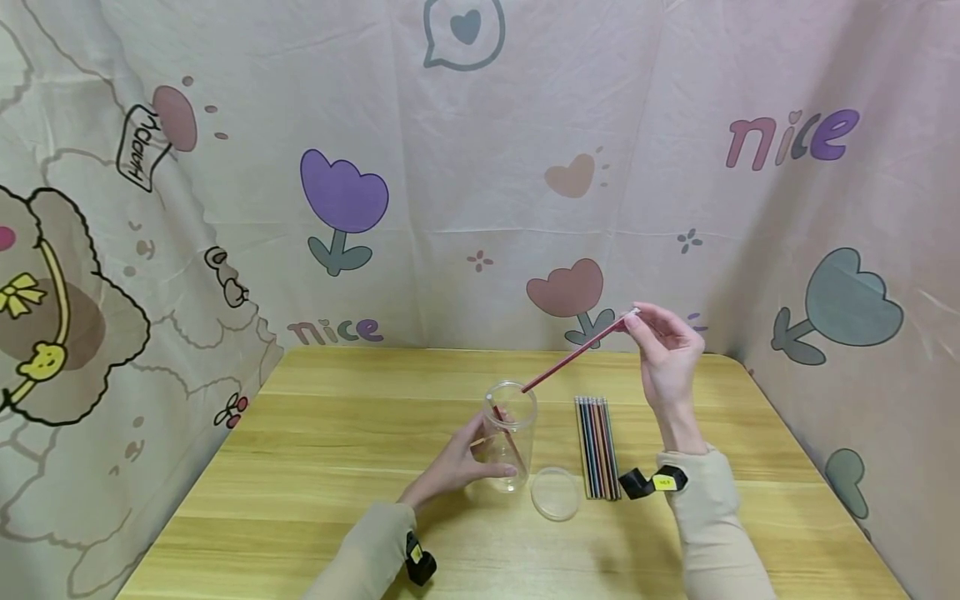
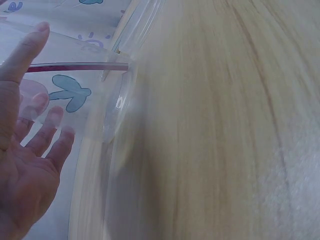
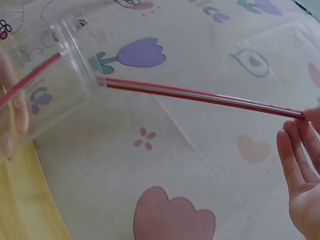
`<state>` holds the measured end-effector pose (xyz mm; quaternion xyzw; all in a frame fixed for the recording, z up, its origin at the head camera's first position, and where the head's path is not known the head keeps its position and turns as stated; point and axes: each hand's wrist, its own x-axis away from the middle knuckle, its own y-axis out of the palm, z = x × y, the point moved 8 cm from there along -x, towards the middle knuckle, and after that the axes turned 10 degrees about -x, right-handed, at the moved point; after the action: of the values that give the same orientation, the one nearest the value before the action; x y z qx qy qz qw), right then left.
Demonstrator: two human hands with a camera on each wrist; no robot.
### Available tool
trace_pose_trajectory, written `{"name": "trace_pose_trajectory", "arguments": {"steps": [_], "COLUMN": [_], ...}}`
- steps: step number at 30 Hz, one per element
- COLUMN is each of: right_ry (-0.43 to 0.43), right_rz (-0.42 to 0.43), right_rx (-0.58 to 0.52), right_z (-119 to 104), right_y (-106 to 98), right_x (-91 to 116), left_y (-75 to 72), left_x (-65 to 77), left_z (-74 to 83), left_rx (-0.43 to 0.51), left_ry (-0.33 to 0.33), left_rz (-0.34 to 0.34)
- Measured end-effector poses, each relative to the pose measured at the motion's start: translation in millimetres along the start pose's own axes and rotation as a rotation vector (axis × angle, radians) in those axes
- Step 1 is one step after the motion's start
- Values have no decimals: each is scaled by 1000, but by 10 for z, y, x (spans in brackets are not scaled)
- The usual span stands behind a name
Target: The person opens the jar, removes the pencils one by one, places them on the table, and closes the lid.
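My left hand (image 1: 457,462) grips a clear plastic jar (image 1: 525,442) around its side, and the jar stands upright on the table with its mouth uncovered. One red pencil (image 1: 510,437) leans inside it, also visible through the wall in the left wrist view. Between thumb and fingertips, my right hand (image 1: 667,350) pinches the upper end of another red pencil (image 1: 573,354). That pencil slants down to the left, its lower tip at the jar's rim (image 3: 80,55). In the right wrist view my right fingers (image 3: 295,150) hold only the pencil's end.
A round clear lid (image 1: 555,494) lies flat just right of the jar. Beside it, a row of several coloured pencils (image 1: 597,450) lies side by side on the wooden table (image 1: 300,483). A printed cloth (image 1: 465,167) hangs behind the table.
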<state>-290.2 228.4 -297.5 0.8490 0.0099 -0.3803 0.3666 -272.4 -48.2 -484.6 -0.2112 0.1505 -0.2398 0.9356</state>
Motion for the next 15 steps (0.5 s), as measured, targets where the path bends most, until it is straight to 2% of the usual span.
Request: {"name": "trace_pose_trajectory", "arguments": {"steps": [7,15], "right_ry": [30,74], "right_rz": [87,122], "right_rx": [-62,-120], "right_z": [-38,-27], "right_y": [-223,-420], "right_x": [-14,-32], "left_y": [-2,1], "left_x": [0,7], "left_z": [-10,-9], "left_rx": [1,6], "left_ry": [-5,-23], "left_rz": [-1,-3]}}
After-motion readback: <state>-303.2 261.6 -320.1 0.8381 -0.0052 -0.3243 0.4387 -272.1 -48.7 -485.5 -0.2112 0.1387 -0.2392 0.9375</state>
